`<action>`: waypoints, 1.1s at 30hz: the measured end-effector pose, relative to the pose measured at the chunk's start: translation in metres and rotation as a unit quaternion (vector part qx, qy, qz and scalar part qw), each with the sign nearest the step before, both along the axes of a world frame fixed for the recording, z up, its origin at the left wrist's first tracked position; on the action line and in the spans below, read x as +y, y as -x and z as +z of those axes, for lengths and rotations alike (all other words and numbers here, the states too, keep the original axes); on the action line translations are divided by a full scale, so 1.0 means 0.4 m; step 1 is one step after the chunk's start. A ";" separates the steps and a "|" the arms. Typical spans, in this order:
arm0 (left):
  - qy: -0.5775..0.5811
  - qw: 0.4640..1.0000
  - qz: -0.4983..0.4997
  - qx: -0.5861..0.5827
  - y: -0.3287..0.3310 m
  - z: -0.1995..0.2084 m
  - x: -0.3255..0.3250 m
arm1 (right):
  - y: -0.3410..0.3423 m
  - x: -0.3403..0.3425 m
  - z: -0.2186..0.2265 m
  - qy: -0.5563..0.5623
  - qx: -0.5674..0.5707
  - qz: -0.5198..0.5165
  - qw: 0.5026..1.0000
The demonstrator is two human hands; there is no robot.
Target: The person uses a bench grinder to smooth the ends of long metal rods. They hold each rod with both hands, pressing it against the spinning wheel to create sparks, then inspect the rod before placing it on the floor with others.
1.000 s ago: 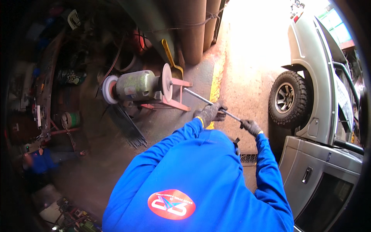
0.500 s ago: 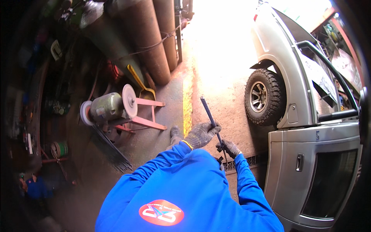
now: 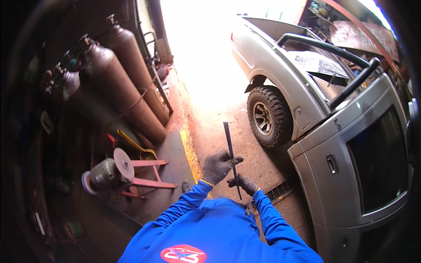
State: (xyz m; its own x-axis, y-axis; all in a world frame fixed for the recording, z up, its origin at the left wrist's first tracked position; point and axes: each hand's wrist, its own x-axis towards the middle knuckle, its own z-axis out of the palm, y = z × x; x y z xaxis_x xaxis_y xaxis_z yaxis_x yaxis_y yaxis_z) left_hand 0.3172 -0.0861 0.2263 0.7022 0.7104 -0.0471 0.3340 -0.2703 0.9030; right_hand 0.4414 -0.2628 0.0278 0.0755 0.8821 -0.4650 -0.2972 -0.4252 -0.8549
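A slim dark ribbed steel rod (image 3: 228,136) stands nearly upright in front of my chest, its top leaning slightly left. My left hand (image 3: 217,167), in a grey knit glove with a yellow cuff, is closed around the rod's middle. Lower down, my right hand (image 3: 246,185), gloved alike, pinches the rod near its bottom end. The rod's lower tip pokes out below the right hand's fingers.
To the left a bench grinder (image 3: 105,173) sits on a red metal stand (image 3: 153,182). Tall brown gas cylinders (image 3: 125,87) lean behind it. A silver pickup truck (image 3: 315,162) fills the right side. A floor grate (image 3: 276,193) lies beside my right forearm.
The view has swung, bringing the cylinder tops into sight. The rod stands more upright than before. Both hands remain on it, the right one close to its lower end.
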 end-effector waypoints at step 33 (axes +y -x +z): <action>-0.290 0.929 0.008 -0.231 -0.240 0.203 -0.243 | -0.023 -0.094 0.169 -0.050 -0.258 -0.212 0.941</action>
State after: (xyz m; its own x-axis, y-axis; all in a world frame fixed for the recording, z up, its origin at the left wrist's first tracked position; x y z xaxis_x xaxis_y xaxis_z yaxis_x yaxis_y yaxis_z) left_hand 0.4131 -0.1834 0.3074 0.5407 0.5327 0.6510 -0.0451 -0.7545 0.6548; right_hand 0.4504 -0.3004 0.0954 0.6239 0.7591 -0.1855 0.0438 -0.2710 -0.9616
